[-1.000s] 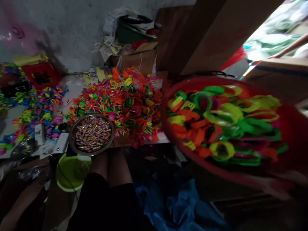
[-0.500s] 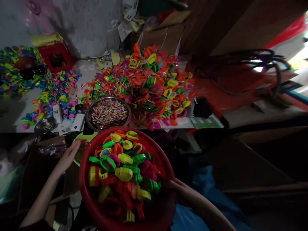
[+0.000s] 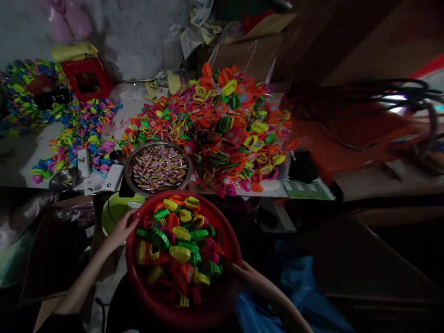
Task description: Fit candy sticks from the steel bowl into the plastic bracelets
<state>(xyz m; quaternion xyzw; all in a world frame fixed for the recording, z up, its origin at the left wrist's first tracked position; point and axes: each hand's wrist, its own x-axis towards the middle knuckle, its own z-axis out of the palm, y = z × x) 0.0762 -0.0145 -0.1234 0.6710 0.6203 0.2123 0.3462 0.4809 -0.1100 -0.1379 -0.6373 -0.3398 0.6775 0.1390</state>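
A round red plastic basin stands low in front of me, near the table's front edge. Inside it lie many plastic toy watches in yellow, green, orange and pink. My left hand grips the basin's upper left rim, thumb and fingers at the edge. On the right side my right hand holds the rim, its fingers partly lost in shadow. Just beyond the basin, a steel bowl full of small wrapped candies sits on the table. A large heap of similar toy watches lies behind it.
A lime-green basin stands below the table edge at left. The tabletop also carries blue and pink toy pieces, a red stool and a small metal bowl. Blue plastic lies low at right; black cables lie beyond.
My left hand has closed onto the basin's rim, where its fingers were stretched out before. The basin looks a little lower and smaller, and more of the lime-green basin shows. My right hand keeps its hold.
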